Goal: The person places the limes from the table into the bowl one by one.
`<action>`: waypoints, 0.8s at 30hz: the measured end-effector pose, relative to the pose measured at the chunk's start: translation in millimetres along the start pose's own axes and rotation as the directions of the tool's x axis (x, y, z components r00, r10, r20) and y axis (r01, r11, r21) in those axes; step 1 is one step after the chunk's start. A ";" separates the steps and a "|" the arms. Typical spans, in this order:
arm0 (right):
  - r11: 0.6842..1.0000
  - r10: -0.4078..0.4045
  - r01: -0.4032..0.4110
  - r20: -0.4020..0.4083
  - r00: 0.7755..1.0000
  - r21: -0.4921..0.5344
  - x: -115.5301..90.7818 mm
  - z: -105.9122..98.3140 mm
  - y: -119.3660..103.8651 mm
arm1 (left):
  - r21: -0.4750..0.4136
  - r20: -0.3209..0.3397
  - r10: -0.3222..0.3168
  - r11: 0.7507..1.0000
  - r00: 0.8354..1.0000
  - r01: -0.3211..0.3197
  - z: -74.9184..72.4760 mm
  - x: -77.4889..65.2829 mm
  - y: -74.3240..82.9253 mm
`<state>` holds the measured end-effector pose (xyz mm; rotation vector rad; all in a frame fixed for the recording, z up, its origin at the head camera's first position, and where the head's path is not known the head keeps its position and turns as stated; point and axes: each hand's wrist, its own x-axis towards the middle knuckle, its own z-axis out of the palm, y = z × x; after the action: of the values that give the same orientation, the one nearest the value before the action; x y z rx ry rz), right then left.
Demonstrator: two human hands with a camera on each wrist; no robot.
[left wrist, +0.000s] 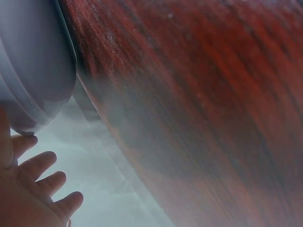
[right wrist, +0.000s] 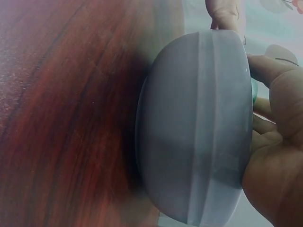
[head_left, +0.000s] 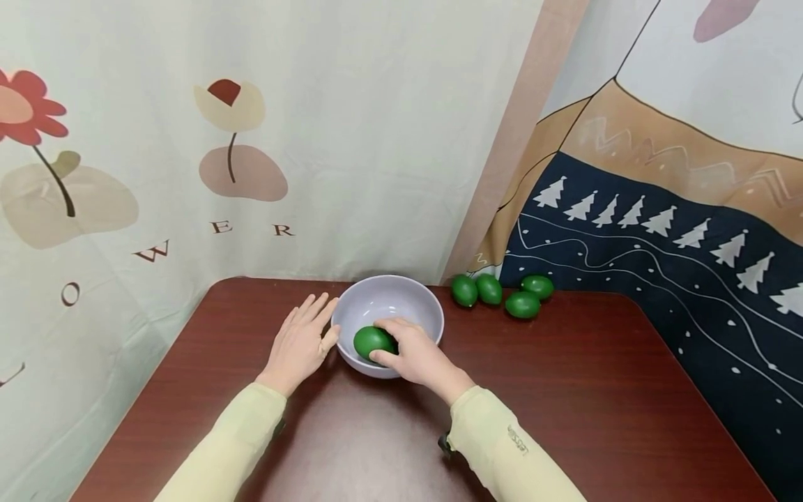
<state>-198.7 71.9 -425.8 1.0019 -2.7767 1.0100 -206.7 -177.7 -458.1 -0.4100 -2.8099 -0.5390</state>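
Touching the bowl (head_left: pixel 392 298), left hand (head_left: pixel 300 345) lies splayed; right hand (head_left: pixel 415 354) grips fruit (head_left: pixel 369 342).

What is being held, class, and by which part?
The right hand grips a green fruit by its right side; the left hand touches the bowl.

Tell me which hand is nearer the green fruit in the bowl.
Right: the right hand grips the green fruit inside the bowl; the left hand is farther, at the bowl's left rim.

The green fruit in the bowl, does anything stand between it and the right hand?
Nothing visible does: in the head view, the right hand grips the green fruit directly, inside the bowl.
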 end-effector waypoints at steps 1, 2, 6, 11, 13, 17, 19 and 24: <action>1.000 -0.001 0.001 0.011 1.000 -0.008 0.7 -0.1 -0.4 | -0.002 0.001 -0.002 1.000 1.000 0.002 0.0 -0.2 0.1; 1.000 -0.005 0.006 0.021 1.000 -0.020 1.5 0.1 -0.6 | -0.004 0.003 -0.004 1.000 1.000 0.004 0.0 -0.5 0.3; 0.998 -0.024 0.027 0.055 0.998 -0.059 5.0 0.4 -3.8 | -0.007 0.005 -0.009 1.000 1.000 0.009 0.5 -1.5 1.3; 0.994 -0.011 0.023 0.114 0.993 -0.107 8.5 1.4 -9.0 | -0.010 0.005 -0.010 1.000 1.000 0.010 1.0 -2.1 2.7; 0.993 -0.001 0.017 0.130 0.992 -0.120 9.5 1.7 -10.6 | -0.010 0.007 -0.011 1.000 1.000 0.011 0.8 -2.5 3.0; 0.990 0.025 -0.003 0.156 0.987 -0.139 12.5 1.9 -11.8 | -0.005 0.001 -0.006 1.000 1.000 0.006 0.7 -2.6 3.2; 0.989 0.039 -0.013 0.174 0.984 -0.150 14.5 2.0 -12.0 | -0.004 -0.003 -0.003 1.000 1.000 0.003 1.0 -2.1 2.6; 0.982 0.062 -0.022 0.210 0.976 -0.185 19.6 3.3 -11.8 | -0.003 0.000 -0.002 1.000 1.000 0.002 1.5 -1.3 1.7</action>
<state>-206.8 52.0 -417.3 1.0899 -3.0067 0.6708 -205.3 -175.9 -459.3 -0.4073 -2.8101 -0.5434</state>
